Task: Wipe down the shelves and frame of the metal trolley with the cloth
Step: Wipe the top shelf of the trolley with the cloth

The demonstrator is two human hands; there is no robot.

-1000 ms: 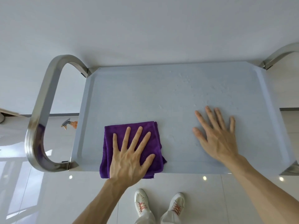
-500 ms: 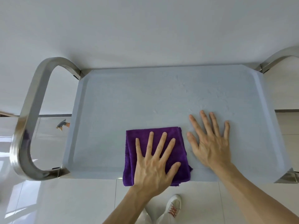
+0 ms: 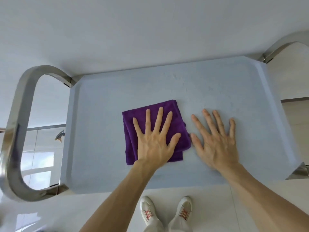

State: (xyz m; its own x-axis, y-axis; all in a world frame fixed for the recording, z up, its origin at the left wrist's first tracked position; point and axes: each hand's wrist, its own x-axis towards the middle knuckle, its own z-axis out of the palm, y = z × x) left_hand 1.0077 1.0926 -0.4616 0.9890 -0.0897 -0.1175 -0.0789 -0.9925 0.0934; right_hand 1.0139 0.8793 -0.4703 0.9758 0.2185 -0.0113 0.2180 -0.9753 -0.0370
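The trolley's pale blue top shelf (image 3: 103, 114) fills the middle of the head view, seen from above. A folded purple cloth (image 3: 131, 131) lies near the shelf's centre. My left hand (image 3: 155, 141) presses flat on the cloth with fingers spread. My right hand (image 3: 215, 139) lies flat on the bare shelf just right of the cloth, its thumb touching the cloth's edge. The steel frame loop (image 3: 15, 131) curves round the left end, and another steel frame bar (image 3: 280, 46) shows at the far right corner. Lower shelves are hidden under the top one.
A white wall stands close behind the trolley. Glossy white floor tiles lie to the left and in front. A small spray bottle (image 3: 60, 135) lies on the floor, seen through the left frame loop. My white shoes (image 3: 148, 210) stand at the shelf's near edge.
My left hand has slid the cloth rightward from the shelf's near-left part and then away from the front edge toward the centre. My right hand has stayed flat in about the same spot.
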